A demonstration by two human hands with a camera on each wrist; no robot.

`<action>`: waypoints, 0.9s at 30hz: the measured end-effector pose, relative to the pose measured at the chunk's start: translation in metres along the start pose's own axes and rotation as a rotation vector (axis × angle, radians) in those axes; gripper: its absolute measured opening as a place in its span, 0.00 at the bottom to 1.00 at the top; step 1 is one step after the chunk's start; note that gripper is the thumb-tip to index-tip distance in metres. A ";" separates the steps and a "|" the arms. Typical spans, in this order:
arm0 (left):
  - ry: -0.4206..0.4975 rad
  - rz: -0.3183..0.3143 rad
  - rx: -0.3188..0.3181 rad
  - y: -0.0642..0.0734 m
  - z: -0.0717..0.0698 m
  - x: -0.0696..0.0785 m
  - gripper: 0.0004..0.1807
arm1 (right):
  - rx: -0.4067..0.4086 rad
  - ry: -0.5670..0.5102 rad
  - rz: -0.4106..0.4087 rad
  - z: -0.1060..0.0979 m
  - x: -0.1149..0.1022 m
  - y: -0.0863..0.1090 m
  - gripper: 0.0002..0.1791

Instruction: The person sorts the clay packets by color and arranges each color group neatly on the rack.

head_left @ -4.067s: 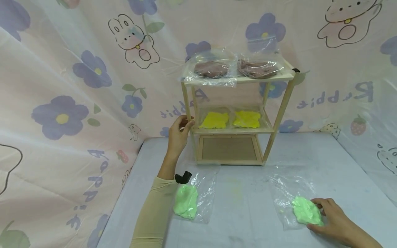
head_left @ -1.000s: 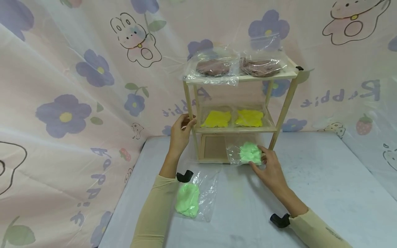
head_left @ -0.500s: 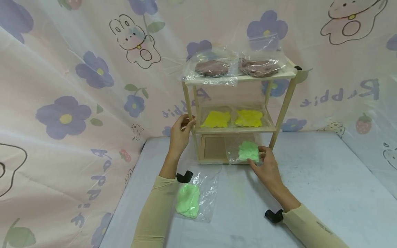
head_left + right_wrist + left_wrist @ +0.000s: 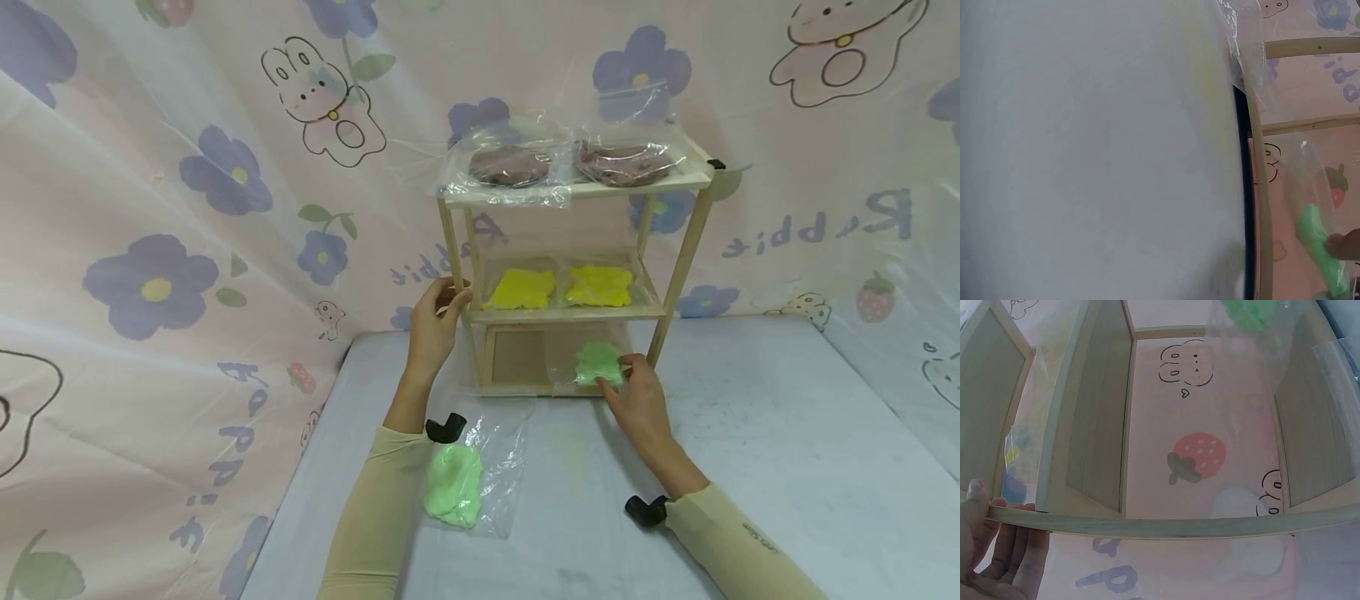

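My left hand point(image 4: 433, 329) grips the left front post of a three-tier wooden rack point(image 4: 682, 267); in the left wrist view its fingers point(image 4: 1019, 553) wrap that post point(image 4: 1179, 526). On the right, my right hand point(image 4: 641, 404) pinches a clear plastic bag of light green clay point(image 4: 597, 364) inside the rack's bottom tier. The right wrist view shows a digit point(image 4: 1344, 245) against the green clay point(image 4: 1317, 240), the rest of that hand being cut off. A second bag of green clay point(image 4: 453, 486) lies flat on the table beside my left forearm.
Two bagged yellow slabs point(image 4: 598, 286) lie on the middle tier. Brown lumps in clear bags point(image 4: 626, 164) rest on the top tier, one bag overhanging its front edge. A patterned cloth point(image 4: 150, 417) hangs behind and to the left of the white-covered table point(image 4: 787, 433).
My right hand has carried the green clay bag from the table's right side into the bottom tier, and lately slid slightly farther in and left. My left hand stays on the post.
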State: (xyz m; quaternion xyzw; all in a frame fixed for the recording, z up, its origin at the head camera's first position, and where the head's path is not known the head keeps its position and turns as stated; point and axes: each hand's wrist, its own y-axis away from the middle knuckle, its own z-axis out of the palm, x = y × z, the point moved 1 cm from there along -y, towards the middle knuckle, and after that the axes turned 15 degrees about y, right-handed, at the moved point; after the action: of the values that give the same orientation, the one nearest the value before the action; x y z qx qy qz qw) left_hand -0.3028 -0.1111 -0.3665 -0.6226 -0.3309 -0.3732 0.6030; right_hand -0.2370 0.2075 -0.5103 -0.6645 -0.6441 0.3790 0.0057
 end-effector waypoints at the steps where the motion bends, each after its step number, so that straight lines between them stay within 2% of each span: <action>1: -0.001 0.002 0.000 0.000 0.000 0.000 0.16 | 0.001 0.010 -0.005 0.001 0.000 0.000 0.28; 4: 0.000 0.003 -0.002 0.000 0.000 0.001 0.16 | -0.026 0.036 -0.008 0.002 0.001 -0.002 0.27; 11: 0.001 -0.013 0.008 0.000 0.000 0.001 0.17 | -0.156 0.044 0.027 0.000 0.000 -0.001 0.28; 16: 0.002 -0.016 0.007 0.000 0.000 0.001 0.17 | -0.210 0.022 0.000 0.001 0.000 0.001 0.28; 19: 0.008 -0.009 0.009 -0.001 0.000 0.001 0.16 | -0.179 -0.003 -0.036 0.003 0.001 0.000 0.27; 27: 0.008 -0.017 0.014 -0.001 0.000 0.001 0.16 | -0.001 -0.013 -0.105 0.005 -0.002 -0.005 0.23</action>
State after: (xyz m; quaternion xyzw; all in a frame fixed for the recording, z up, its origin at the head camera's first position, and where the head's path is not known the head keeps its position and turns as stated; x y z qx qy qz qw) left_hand -0.3030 -0.1107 -0.3656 -0.6141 -0.3362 -0.3786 0.6054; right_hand -0.2439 0.2043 -0.5109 -0.6274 -0.6782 0.3821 0.0208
